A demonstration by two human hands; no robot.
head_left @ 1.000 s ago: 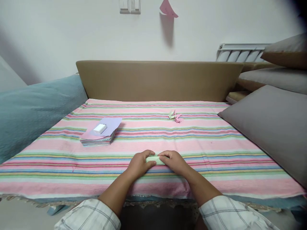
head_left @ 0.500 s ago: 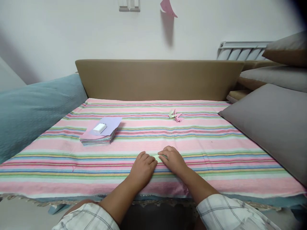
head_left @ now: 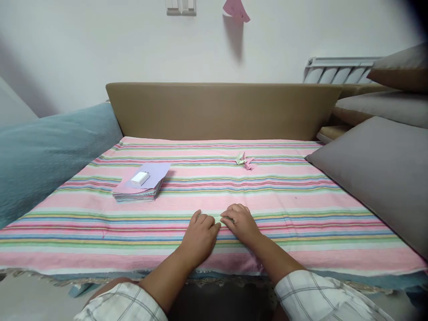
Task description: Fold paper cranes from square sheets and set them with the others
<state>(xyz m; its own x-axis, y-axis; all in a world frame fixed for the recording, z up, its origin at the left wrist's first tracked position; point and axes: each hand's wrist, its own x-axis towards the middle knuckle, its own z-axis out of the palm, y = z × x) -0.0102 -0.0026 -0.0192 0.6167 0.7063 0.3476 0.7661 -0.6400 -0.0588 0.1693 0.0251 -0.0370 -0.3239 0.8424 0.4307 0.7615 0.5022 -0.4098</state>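
Note:
Both hands rest close together on the striped cloth (head_left: 214,261), near its front edge. Between them shows a small piece of light green paper (head_left: 218,219), mostly hidden by fingers. My left hand (head_left: 200,234) presses on its left side with the fingers bent. From the right, my right hand (head_left: 241,223) pinches the paper between thumb and fingers. Farther back lie two small folded paper figures, a pale green one (head_left: 240,158) and a pink one (head_left: 248,163), touching each other.
At left is a stack of coloured paper (head_left: 133,196) with a white charger plug (head_left: 140,179) on top. Grey cushions (head_left: 377,165) border the right side, a blue-covered armrest (head_left: 60,147) the left. A brown backrest (head_left: 220,111) stands behind, below a wall with a pink paper (head_left: 236,10).
My left hand has shifted very slightly right, toward my right hand, and less of the green paper shows between them. The right hand stays nearly still.

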